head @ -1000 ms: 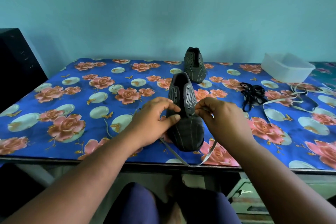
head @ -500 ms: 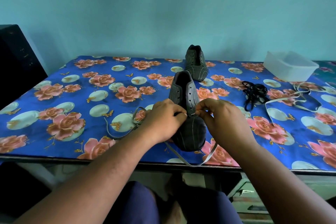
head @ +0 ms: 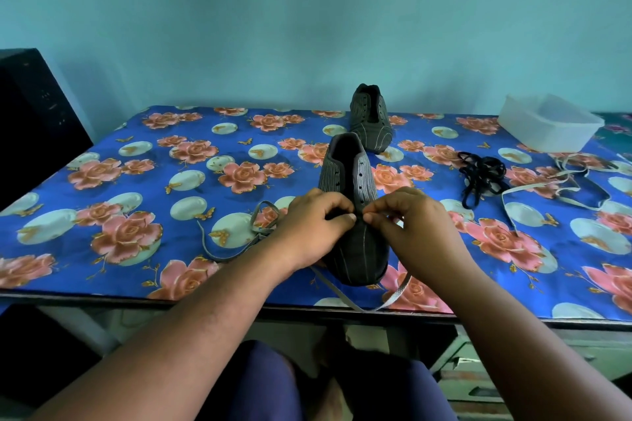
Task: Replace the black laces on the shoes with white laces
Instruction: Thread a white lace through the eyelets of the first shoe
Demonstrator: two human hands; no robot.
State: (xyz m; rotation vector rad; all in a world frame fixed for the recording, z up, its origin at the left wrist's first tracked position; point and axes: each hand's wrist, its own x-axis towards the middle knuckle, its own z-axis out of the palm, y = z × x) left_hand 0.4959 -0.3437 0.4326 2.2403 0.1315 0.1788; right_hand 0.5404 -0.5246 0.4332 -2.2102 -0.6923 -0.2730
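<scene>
both hands, left hand (head: 309, 227) and right hand (head: 415, 227), pinch a flat white lace (head: 396, 294) at the striped grey shoe (head: 355, 215) on the floral counter (head: 136, 181).

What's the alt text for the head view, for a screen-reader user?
Both hands, left hand and right hand, pinch a white lace at the lowest eyelets of the near dark shoe on a floral tablecloth. A second shoe stands behind; removed black laces, another white lace and a plastic tub lie to the right.
</scene>
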